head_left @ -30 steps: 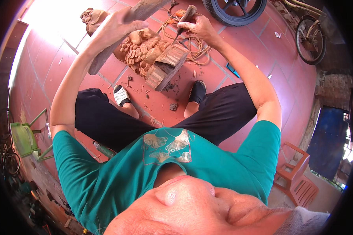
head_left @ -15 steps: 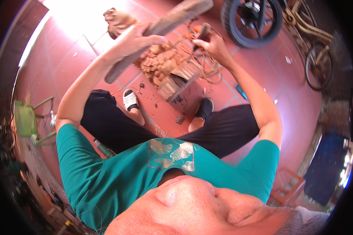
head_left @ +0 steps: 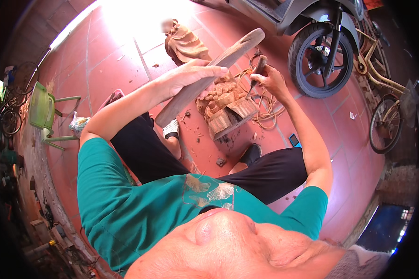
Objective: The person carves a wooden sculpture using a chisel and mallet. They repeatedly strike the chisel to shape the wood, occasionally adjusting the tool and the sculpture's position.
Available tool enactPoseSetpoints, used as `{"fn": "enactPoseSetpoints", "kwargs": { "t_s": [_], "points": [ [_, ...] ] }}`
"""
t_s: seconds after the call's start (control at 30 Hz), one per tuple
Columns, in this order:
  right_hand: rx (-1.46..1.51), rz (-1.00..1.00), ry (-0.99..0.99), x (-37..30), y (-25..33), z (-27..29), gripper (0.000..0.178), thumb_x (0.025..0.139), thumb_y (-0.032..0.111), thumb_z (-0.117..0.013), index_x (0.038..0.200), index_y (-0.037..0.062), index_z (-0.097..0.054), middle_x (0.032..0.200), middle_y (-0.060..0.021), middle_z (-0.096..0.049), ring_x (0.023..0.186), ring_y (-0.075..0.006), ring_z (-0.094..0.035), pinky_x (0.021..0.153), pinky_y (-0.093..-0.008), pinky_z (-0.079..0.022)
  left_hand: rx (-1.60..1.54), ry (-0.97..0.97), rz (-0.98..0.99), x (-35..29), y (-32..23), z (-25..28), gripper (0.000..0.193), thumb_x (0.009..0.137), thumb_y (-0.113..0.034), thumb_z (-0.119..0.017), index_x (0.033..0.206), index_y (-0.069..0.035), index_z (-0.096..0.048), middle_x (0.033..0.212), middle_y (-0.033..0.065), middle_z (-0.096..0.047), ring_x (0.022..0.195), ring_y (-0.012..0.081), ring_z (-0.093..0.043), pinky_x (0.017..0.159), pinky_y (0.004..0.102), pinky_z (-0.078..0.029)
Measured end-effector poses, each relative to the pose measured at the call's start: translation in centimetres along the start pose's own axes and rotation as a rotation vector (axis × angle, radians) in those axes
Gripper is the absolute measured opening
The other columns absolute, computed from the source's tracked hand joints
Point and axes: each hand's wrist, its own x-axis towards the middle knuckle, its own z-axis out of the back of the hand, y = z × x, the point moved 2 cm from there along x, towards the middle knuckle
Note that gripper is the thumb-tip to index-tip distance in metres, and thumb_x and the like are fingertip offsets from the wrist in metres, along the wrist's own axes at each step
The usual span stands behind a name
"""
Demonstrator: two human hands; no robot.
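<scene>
My left hand (head_left: 185, 78) is wrapped round the middle of a long, flat wooden club (head_left: 239, 49), held slantwise above the floor. In my right hand (head_left: 272, 83) is a chisel (head_left: 261, 64), its wooden handle up and its dark blade pointing down at the far right end of a wood carving (head_left: 219, 124). Whether the blade touches the wood I cannot tell. The carving lies on the floor between my feet, rough and knobbly on its far side, with a flat base turned toward me. My left forearm and the club cover part of it.
A carved, draped wooden figure (head_left: 187, 44) lies beyond the club. An orange cord (head_left: 267, 118) coils right of the carving. A motorbike wheel (head_left: 319, 60) and a small bicycle wheel (head_left: 385, 125) stand right. A green chair (head_left: 42, 109) is left. Wood chips litter the tiles.
The view has tilted, so the floor things sit lower and more of the motorbike shows. Both hands keep their holds; the chisel has come slightly nearer the carving's base.
</scene>
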Motion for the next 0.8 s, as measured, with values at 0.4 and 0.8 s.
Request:
{"fn": "enactPoseSetpoints", "kwargs": {
  "t_s": [0.4, 0.8],
  "points": [
    [0.154, 0.067, 0.106, 1.2, -1.6, -1.1, 0.024, 0.087, 0.018, -0.075, 0.101, 0.0012, -0.067, 0.086, -0.0044, -0.070, 0.079, -0.0125, -0.066, 0.077, -0.0304, -0.053, -0.182, -0.157, -0.171, -4.7, 9.5, -2.4, 0.037, 0.089, -0.031, -0.076, 0.108, -0.004, -0.058, 0.077, 0.0025, -0.059, 0.056, 0.0100, -0.057, 0.049, 0.0248, -0.048],
    [0.082, 0.118, 0.141, 0.3, -0.5, -1.7, 0.022, 0.086, 0.009, -0.074, 0.105, 0.0027, -0.066, 0.095, -0.0034, -0.072, 0.089, -0.0111, -0.066, 0.083, -0.0300, -0.053, -0.067, -0.229, -0.065, -3.9, 15.9, -4.3, 0.056, 0.087, -0.039, -0.075, 0.119, 0.003, -0.056, 0.084, 0.0037, -0.059, 0.066, 0.0102, -0.057, 0.055, 0.0259, -0.047]
  ]
}}
